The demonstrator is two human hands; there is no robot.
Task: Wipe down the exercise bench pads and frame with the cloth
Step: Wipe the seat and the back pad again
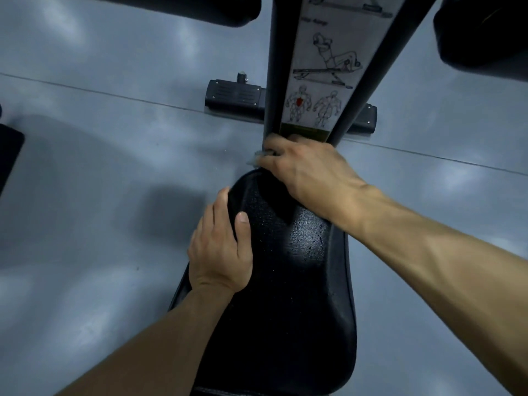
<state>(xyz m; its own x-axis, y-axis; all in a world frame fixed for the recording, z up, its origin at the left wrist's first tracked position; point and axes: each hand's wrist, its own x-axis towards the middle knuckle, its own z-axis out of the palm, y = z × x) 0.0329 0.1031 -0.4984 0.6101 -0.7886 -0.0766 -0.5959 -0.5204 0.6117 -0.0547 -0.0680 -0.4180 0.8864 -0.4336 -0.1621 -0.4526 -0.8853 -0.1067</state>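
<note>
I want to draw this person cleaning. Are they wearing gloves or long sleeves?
No gloves. Both the left hand and right hand are bare, and both forearms are bare up to the picture's edge. No watch, ring or wristband shows.

The scene is viewed through one wide-angle head camera, aimed steeply down and forward from close above the bench pad (288, 281). The frame (323, 67) is seen running away toward 12 o'clock, the grey floor (100, 195) spreading at 9 and 3 o'clock, edges bowed by the lens
</note>
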